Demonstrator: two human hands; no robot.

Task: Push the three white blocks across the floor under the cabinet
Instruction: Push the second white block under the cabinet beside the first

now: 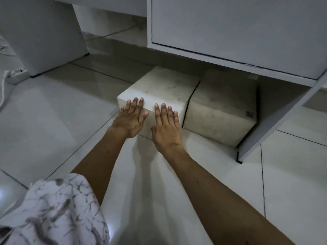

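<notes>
Watching through the head camera, I saw both palms set flat against the near face of the left block (159, 89), which sat at about twelve o'clock from the wearer, its far end already in the shadow beneath the cabinet (238, 29). The left hand (131, 119) lay spread, fingers apart and hooked just over the top edge; the right hand (167, 128) lay flat too, fingers closer together, a ring on one of them. Neither was gripping anything.

To my eye the push needed even pressure from both palms, kept low, so the block would slide straight along the tiled floor (62, 112) rather than swing toward its neighbour. I judged it only partly under.

The second block (223, 110) stood at about one o'clock, just beside the first with a thin dark gap between them, deeper under the cabinet and close to the side panel (276, 121). Both looked off-white, matte and scuffed, with faint marks on top. I could not find a third block.
</notes>
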